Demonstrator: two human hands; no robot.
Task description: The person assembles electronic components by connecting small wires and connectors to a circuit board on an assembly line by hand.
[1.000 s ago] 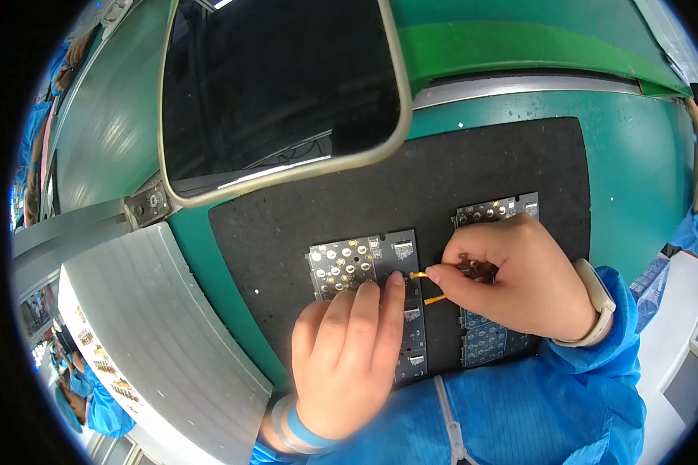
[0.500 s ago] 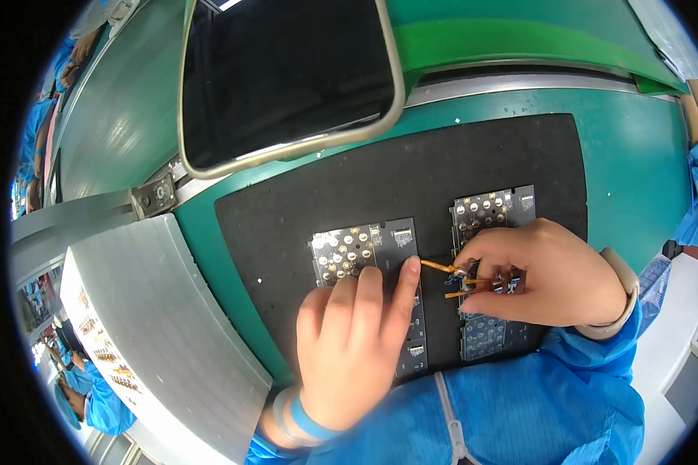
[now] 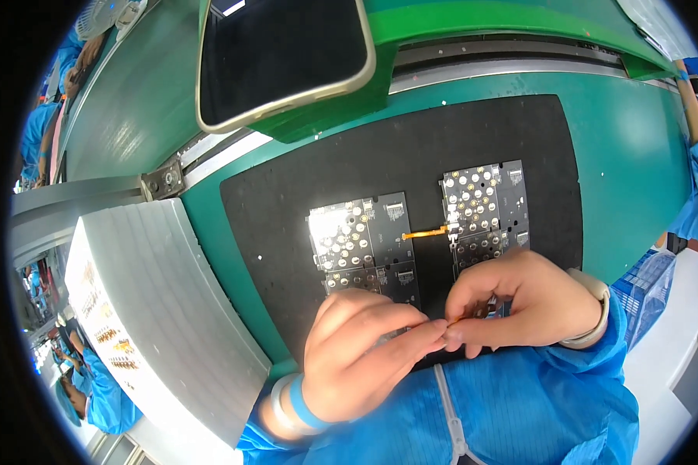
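Observation:
Two dark circuit boards lie side by side on a black mat [image 3: 551, 232]: a left board [image 3: 389, 244] and a right board [image 3: 512, 198], both with rows of round silvery contacts. An orange flex cable [image 3: 425, 233] bridges the gap between them. Over the boards' near parts, my left hand [image 3: 364, 345] and my right hand [image 3: 523, 302] meet fingertip to fingertip. My right thumb and index finger pinch a flex cable, of which a sliver of orange shows; more small parts sit inside the curled fingers. My left fingers are closed against that spot, their contents hidden.
A phone [image 3: 287, 58] in a pale case stands beyond the mat on a green support. White layered foam [image 3: 186, 310] at the left carries several small orange parts [image 3: 120, 349]. A blue basket [image 3: 645, 287] is at the right. Other people in blue sleeves show at both edges.
My left hand has left the cable end on the left board and come nearer to meet my right hand. My right hand has moved down, uncovering the cable between the boards. The view has shifted slightly.

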